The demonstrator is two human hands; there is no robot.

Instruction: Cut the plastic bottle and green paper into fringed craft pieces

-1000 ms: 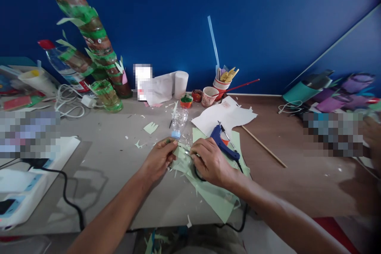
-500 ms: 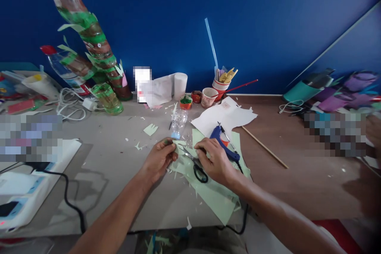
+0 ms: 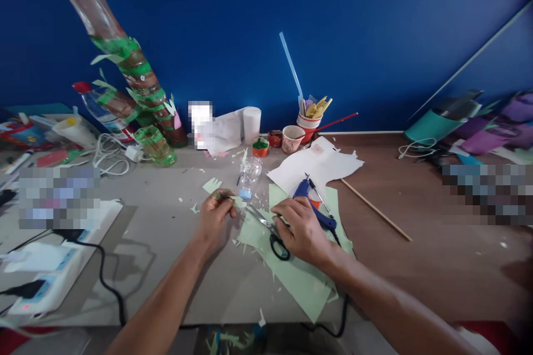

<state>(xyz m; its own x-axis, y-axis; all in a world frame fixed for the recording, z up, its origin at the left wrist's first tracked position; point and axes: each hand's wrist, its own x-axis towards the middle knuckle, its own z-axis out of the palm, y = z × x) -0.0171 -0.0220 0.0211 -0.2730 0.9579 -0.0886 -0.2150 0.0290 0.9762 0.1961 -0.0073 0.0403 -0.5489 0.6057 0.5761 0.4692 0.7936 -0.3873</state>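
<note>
A small piece of pale green paper point(image 3: 238, 201) is pinched between the thumb and fingers of my left hand point(image 3: 214, 221). My right hand point(image 3: 303, 228) grips a pair of scissors point(image 3: 266, 223) with black handles; one loop shows below the fingers, the other is hidden by the hand. The blades point up and left, their tips close to the held paper. Under the scissors and right hand lie sheets of pale green paper point(image 3: 302, 283). A blue glue gun point(image 3: 318, 212) rests just beyond the right hand. A clear plastic bottle point(image 3: 251, 171) with a blue cap lies ahead.
Paper scraps point(image 3: 212, 184) litter the table. White paper point(image 3: 314, 163), paper cups point(image 3: 293, 138) and a wooden stick point(image 3: 377, 211) lie beyond and right. A painted bottle tower point(image 3: 141, 80) stands back left. A power strip point(image 3: 79, 258) with black cords occupies the left.
My left hand has drawn slightly left with the green paper, away from the scissors, and turned its knuckles upward. My right hand stays nearly in place with the scissors. The view has shifted slightly.
</note>
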